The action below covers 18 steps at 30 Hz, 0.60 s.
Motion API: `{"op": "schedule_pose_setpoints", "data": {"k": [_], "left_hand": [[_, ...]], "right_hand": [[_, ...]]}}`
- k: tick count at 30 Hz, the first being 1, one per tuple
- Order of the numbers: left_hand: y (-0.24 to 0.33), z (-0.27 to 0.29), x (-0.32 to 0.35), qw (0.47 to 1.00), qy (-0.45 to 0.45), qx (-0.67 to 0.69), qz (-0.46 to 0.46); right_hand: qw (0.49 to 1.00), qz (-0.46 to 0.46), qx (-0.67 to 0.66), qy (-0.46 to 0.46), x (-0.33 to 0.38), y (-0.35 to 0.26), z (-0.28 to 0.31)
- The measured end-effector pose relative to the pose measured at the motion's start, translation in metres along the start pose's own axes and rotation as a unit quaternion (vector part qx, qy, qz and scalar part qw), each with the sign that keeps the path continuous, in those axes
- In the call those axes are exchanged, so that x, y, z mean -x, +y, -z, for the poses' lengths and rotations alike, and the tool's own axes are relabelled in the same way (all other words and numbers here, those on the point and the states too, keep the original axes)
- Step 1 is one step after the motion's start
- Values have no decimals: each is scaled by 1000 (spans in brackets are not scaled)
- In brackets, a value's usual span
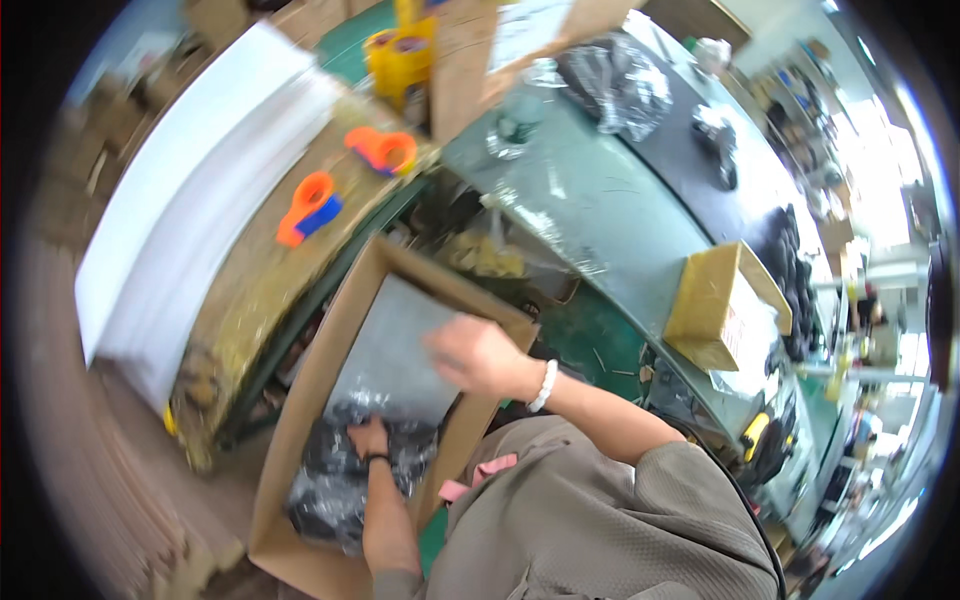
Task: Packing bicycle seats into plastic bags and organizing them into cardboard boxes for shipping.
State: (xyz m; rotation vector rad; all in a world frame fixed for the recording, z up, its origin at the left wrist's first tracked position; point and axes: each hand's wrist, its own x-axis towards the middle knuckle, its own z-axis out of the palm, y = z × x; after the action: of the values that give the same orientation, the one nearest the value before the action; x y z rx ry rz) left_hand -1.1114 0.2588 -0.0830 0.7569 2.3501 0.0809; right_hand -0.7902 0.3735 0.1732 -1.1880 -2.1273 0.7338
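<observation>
My left hand [370,438] reaches down into a cardboard box [318,350] and touches black items in clear plastic bags [405,442]. Its fingertips are lost among the plastic, so their grip cannot be made out. A flat grey sheet [395,335] lies in the far part of the box, beyond the bags. Over the box's right side, above the sheet, is my right hand [475,355], its fingers bent but smeared by motion. Whether it holds anything is unclear. A white bead bracelet [543,387] circles the right wrist.
Two orange-and-blue tape dispensers [312,208] sit on a tape-covered bench left of the box, beside white sheets [190,200]. Across from it a green worktable [610,200] carries a plastic bottle [520,115], a black bagged item [620,85] and an open yellowish carton [705,310].
</observation>
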Motion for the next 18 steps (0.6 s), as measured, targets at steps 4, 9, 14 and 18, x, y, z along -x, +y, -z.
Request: {"op": "schedule_pose_setpoints", "data": {"k": [4,9,14,18], "left_hand": [[-22,-2,-18,996,18,40,-81],[33,44,19,989,66,61,-118],[223,70,151,938,177,133,-267],[368,55,252,868,175,118,-449]], "right_hand": [[894,-159,11,419,1,126,118],[774,-443,-60,449,49,363,209],[814,-451,87,356,17,533,244],[825,-424,148,343,-91,585,305]]}}
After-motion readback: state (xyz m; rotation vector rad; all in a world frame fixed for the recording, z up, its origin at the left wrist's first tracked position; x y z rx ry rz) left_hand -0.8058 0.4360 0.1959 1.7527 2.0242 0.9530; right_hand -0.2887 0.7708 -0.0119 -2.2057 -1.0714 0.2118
